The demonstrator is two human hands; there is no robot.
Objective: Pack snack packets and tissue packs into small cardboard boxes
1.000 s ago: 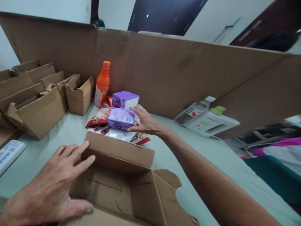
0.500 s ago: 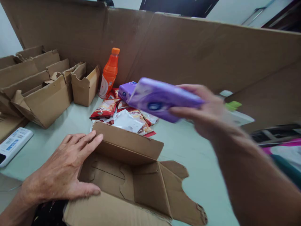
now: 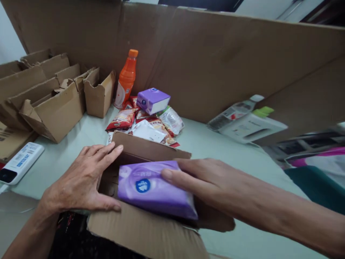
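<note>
In the head view, a purple pack of tissues (image 3: 142, 201) with a blue round logo is over the opening of a cardboard box (image 3: 145, 228), tilted and partly inside. My right hand (image 3: 199, 180) grips the pack's right end, thumb on top; its other fingers are mostly hidden behind the pack. My left hand (image 3: 83, 180) rests across the left end of the box, fingers stretched out. Its fingertips touch the raised back flap (image 3: 151, 146) and its thumb lies on the front flap. Most of the box's inside is hidden by the pack.
Behind the box are red snack packets (image 3: 122, 118), another purple tissue pack (image 3: 151, 99) and an orange bottle (image 3: 126, 79). Several cardboard boxes (image 3: 54, 115) stand left, near a white device (image 3: 23, 162). A clear bottle (image 3: 229, 111) and white container (image 3: 250, 127) lie right.
My right hand has brought the tissue pack down and toward me, from above the table into the box opening. My left hand stays on the box, which has shifted slightly right in view.
</note>
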